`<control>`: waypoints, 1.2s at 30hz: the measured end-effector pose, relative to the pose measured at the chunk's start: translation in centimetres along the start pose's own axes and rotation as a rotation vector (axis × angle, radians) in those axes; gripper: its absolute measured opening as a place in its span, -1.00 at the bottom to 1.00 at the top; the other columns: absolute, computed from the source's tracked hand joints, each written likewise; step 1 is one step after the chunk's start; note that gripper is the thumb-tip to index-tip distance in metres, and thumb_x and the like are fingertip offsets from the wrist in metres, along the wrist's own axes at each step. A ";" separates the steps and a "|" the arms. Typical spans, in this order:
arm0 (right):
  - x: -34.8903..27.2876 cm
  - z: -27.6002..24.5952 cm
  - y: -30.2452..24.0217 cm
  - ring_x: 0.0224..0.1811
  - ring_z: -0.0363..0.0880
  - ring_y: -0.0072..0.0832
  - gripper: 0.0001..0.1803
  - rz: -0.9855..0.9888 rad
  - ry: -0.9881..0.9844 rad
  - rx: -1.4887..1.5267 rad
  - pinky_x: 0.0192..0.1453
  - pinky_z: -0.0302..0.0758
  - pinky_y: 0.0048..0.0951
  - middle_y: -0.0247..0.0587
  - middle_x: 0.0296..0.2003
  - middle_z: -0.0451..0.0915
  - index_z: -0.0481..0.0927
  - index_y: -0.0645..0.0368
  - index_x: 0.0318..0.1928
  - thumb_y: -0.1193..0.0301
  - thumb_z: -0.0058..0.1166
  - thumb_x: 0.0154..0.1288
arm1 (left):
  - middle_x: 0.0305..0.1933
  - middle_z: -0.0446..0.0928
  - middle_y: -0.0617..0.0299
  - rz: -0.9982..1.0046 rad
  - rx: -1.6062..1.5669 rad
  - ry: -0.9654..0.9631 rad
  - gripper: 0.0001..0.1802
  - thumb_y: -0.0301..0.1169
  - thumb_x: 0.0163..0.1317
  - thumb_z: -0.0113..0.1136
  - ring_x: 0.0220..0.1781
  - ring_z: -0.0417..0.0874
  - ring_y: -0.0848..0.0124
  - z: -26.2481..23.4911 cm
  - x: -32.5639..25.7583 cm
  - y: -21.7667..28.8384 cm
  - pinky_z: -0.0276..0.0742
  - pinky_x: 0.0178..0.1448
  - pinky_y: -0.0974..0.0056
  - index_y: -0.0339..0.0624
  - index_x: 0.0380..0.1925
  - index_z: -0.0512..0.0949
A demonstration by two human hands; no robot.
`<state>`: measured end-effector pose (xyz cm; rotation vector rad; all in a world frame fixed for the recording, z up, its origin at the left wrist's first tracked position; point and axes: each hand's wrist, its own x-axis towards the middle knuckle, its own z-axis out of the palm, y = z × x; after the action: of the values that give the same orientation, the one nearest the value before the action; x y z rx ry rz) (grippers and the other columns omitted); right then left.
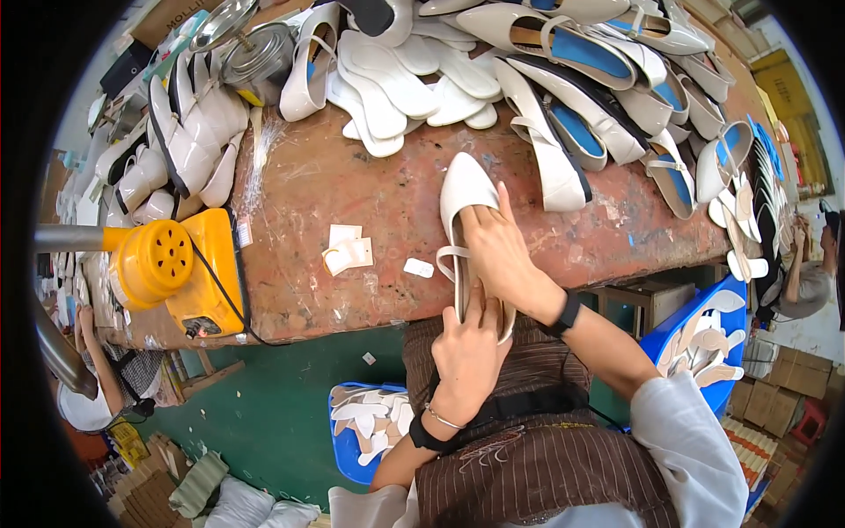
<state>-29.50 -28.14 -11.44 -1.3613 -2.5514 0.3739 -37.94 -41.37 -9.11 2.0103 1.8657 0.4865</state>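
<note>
Brown pinstriped apron (546,458), pushed-up white sleeves (695,449), black wristbands (565,314) on both wrists, thin silver bracelet (440,417) on the left

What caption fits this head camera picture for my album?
Two hands, left hand and right hand, hold a white shoe at a worn workbench piled with shoes.

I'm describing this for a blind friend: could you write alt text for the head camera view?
Both hands hold a cream pointed-toe flat shoe at a worn workbench's edge: the right hand presses inside it, the left hand grips its heel. Around it lie heaped shoes, white insoles and a yellow heat blower.
</note>
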 end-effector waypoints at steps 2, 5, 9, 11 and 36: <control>-0.8 0.5 -1.7 0.02 0.54 0.12 -0.68 -0.022 0.142 0.010 0.54 0.02 0.16 0.24 -0.13 0.52 0.44 0.45 -0.03 0.57 -0.05 0.21 | 0.05 0.62 0.22 -0.024 -0.020 -0.051 -0.54 -0.25 -0.12 0.51 -0.19 0.58 0.10 -0.2 0.2 -0.6 0.66 -0.31 0.11 -0.16 -0.16 0.70; -5.1 1.5 -1.7 0.04 0.56 0.05 -0.57 -0.079 0.222 -0.139 0.55 0.02 0.12 0.22 -0.10 0.54 0.43 0.48 0.06 0.43 0.02 0.25 | -0.10 0.64 0.23 -0.053 -0.013 -0.063 -0.59 -0.24 -0.11 0.50 -0.20 0.60 0.06 0.1 -0.1 -0.5 0.66 -0.28 0.08 -0.14 -0.21 0.71; -0.7 0.8 -1.1 0.04 0.57 -0.06 -0.38 0.030 -0.105 -0.115 0.56 -0.03 0.13 0.15 -0.11 0.56 0.45 0.44 0.12 0.19 0.16 0.20 | -0.16 0.65 0.18 0.033 -0.049 0.010 -0.62 -0.24 -0.12 0.50 -0.19 0.60 0.05 -0.2 0.2 0.3 0.61 -0.22 0.05 -0.18 -0.28 0.71; -0.3 3.3 -2.1 0.02 0.59 -0.15 -0.37 0.025 0.005 -0.309 0.56 -0.08 0.17 0.02 -0.14 0.58 0.48 0.40 0.08 0.13 0.19 0.16 | -0.21 0.66 0.15 0.021 -0.020 0.014 -0.63 -0.26 -0.13 0.50 -0.18 0.59 0.04 -0.2 0.0 -0.7 0.58 -0.19 0.03 -0.20 -0.30 0.71; -36.4 -16.7 45.7 -0.09 0.64 -0.29 -0.58 1.465 1.533 0.987 -0.05 0.60 -0.36 -0.02 -0.01 0.58 0.49 0.19 0.20 0.38 0.07 0.36 | 0.01 0.58 -0.19 0.038 0.924 0.594 -0.56 -0.16 0.34 0.22 0.02 0.60 -0.07 -8.3 5.3 -2.0 0.48 0.23 0.03 -0.24 0.07 0.59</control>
<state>31.09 -32.05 -13.46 -1.6097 0.1022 0.3876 -43.26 -35.79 -2.71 2.6637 2.7773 0.2508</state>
